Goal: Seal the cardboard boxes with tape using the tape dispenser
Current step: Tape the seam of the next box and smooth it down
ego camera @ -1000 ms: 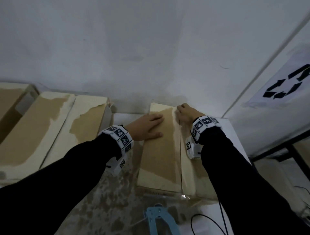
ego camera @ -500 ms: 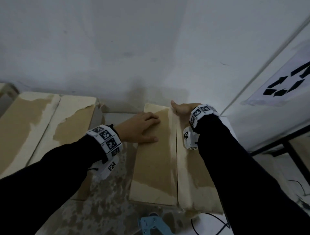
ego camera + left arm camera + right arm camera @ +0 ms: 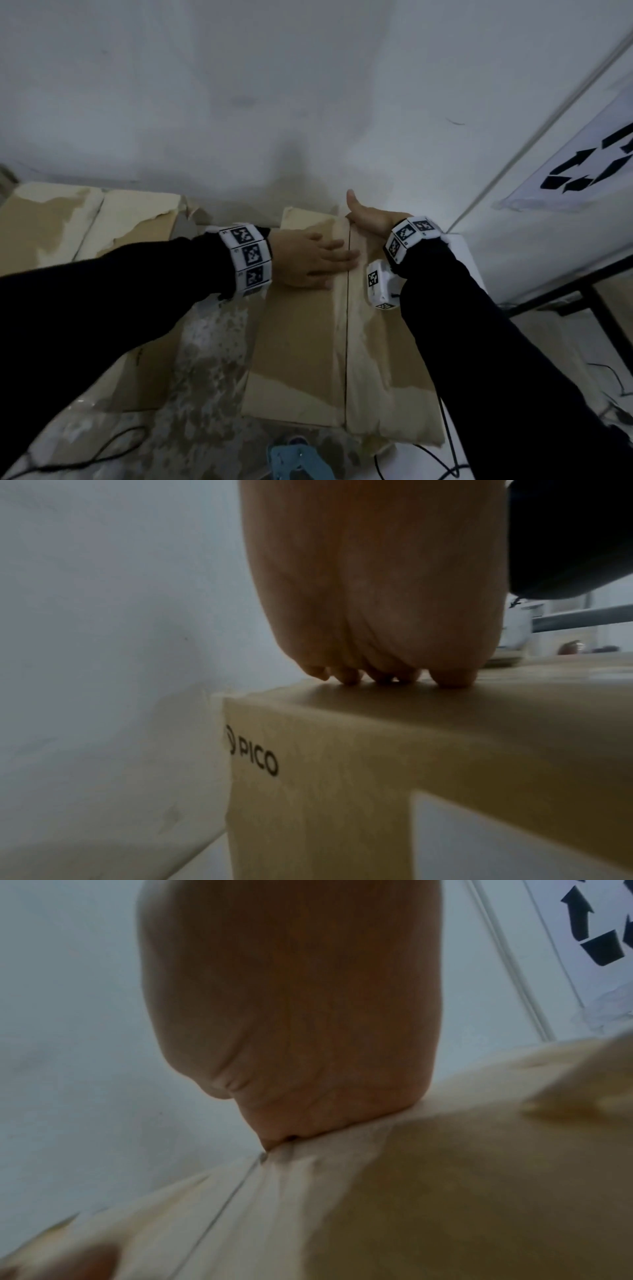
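We press the left hand (image 3: 308,257) flat on the cardboard box (image 3: 298,342); right hand (image 3: 371,219), fingers hidden, hooks its far edge—keep flaps flush.

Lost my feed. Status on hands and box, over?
Left hand flat on the cardboard box. Right hand over its far edge, fingers hidden. Tape dispenser idle, nearside. Nothing blocking.

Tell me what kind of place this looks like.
Probably a packing or storage corner of a workroom. Several cardboard boxes sit against a plain white wall, a recycling-symbol sign hangs at the right, and a blue tape dispenser lies at the near edge.
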